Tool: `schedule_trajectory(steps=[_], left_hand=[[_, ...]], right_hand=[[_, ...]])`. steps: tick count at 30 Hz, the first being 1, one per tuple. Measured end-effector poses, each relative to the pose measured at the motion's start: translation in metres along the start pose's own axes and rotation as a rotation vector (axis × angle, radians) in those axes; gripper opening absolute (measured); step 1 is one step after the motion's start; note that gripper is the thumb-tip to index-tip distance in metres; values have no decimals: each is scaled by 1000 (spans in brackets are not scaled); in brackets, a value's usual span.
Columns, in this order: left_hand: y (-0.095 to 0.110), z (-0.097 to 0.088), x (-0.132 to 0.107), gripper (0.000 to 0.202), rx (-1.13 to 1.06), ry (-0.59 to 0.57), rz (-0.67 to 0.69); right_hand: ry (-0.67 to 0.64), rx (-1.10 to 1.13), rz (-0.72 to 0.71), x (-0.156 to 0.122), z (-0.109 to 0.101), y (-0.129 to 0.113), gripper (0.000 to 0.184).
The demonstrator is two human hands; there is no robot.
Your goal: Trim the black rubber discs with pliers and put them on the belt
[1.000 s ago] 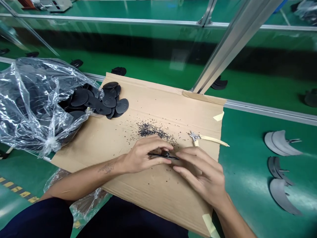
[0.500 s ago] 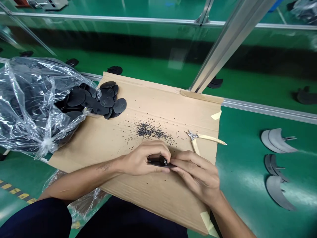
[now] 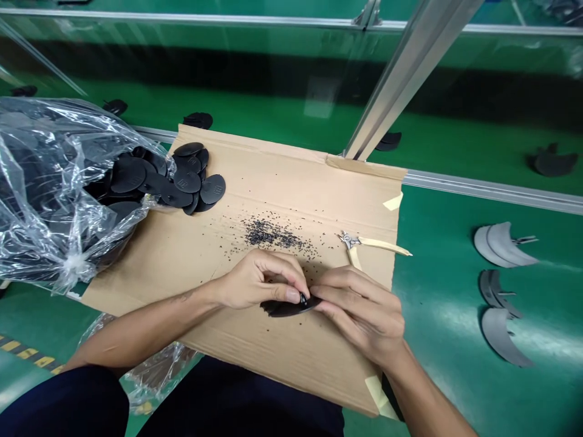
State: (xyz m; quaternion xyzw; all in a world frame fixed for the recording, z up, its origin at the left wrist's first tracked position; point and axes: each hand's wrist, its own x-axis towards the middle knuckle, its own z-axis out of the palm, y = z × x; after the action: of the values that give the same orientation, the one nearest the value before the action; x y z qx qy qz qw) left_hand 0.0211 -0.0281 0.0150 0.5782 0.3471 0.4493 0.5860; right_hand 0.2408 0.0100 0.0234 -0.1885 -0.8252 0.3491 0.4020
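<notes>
A thin black plastic disc [image 3: 288,309] is held flat and slightly tilted above the cardboard. My right hand [image 3: 364,306] grips its right edge between thumb and fingers. Over the disc, my left hand [image 3: 257,279] is closed, thumb and forefinger pinching a small dark post-like part [image 3: 303,298] that stands on its upper face. Whether that part is fixed to the disc I cannot tell. Just beyond the hands lies a scatter of tiny black plastic bits [image 3: 268,233]. Side cutters [image 3: 350,240] with cream handles rest, jaws apart, beyond my right hand.
The cardboard sheet [image 3: 228,346] is taped at its right corners. A clear plastic bag [image 3: 40,200] of black discs stands at left, a pile of discs [image 3: 186,181] spilling from it. A metal post [image 3: 401,85] rises behind. Grey curved parts [image 3: 501,246] lie on the green surface at right.
My left hand has shifted from gripping the disc's left edge to pinching the small part on top. More of the disc shows. The view has shifted slightly.
</notes>
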Motion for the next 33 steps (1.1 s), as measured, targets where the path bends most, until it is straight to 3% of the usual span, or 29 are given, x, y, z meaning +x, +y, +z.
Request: schedule_trajectory(steps=[5, 10, 13, 15, 17, 20, 22, 25, 29, 33], left_hand=[[5, 0, 0, 24, 30, -58, 8], [8, 0, 3, 56, 32, -53, -7], [5, 4, 2, 35, 200, 28, 64], [3, 7, 0, 19, 316, 121, 104], [0, 8, -1, 20, 372, 220, 111], [-5, 7, -2, 20, 375, 336, 80], [-7, 6, -2, 17, 374, 364, 94], [-11, 3, 0, 17, 420, 341, 184], [-12, 1, 3, 18, 439, 339, 256], [-11, -1, 3, 20, 445, 341, 255]], right_hand=[[-36, 106, 12, 0, 1, 1, 11], [81, -63, 57, -2, 0, 2, 14], [-66, -119, 124, 2, -14, 3, 19], [-159, -278, 206, 4, -28, 5, 41], [-185, -561, 309, 3, -40, 10, 56], [-220, -914, 416, -3, -51, 21, 60], [-236, -997, 414, -8, -53, 28, 51], [-144, -1017, 344, -9, -54, 31, 39], [42, -889, 289, -1, -51, 21, 36], [-34, -599, 173, 7, -38, 8, 29]])
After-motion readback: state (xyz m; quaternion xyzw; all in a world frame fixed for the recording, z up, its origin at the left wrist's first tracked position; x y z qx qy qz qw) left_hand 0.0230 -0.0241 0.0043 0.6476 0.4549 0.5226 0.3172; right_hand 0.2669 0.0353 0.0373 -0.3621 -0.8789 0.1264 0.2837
